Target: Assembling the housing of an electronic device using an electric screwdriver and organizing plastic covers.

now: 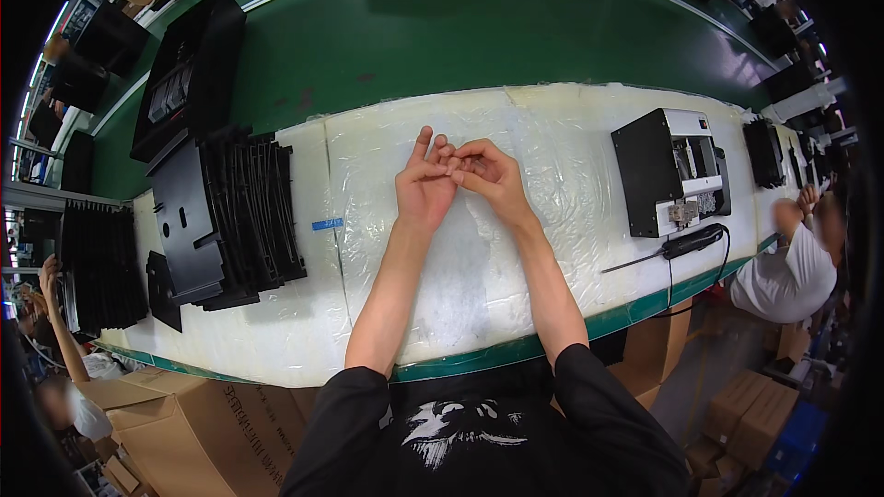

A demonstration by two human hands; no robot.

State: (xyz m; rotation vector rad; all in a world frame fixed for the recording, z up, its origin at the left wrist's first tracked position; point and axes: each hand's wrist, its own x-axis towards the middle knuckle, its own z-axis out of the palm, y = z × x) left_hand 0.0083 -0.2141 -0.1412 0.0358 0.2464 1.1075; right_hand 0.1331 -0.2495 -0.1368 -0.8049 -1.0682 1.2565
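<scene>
We stood at a long green conveyor bench [516, 28] with a white, plastic-wrapped foam pad [479, 267] laid over it. Over its middle our left hand [425, 186] was held open and empty, fingers pointing away from us. Our right hand [488, 175] curled loosely, its fingertips pinching the left fingertips; nothing showed between them. Well left stood a row of flat black plastic panels [244, 212]. Well right sat a black-and-white metal box unit [668, 170], a black electric screwdriver [692, 240] just before it.
</scene>
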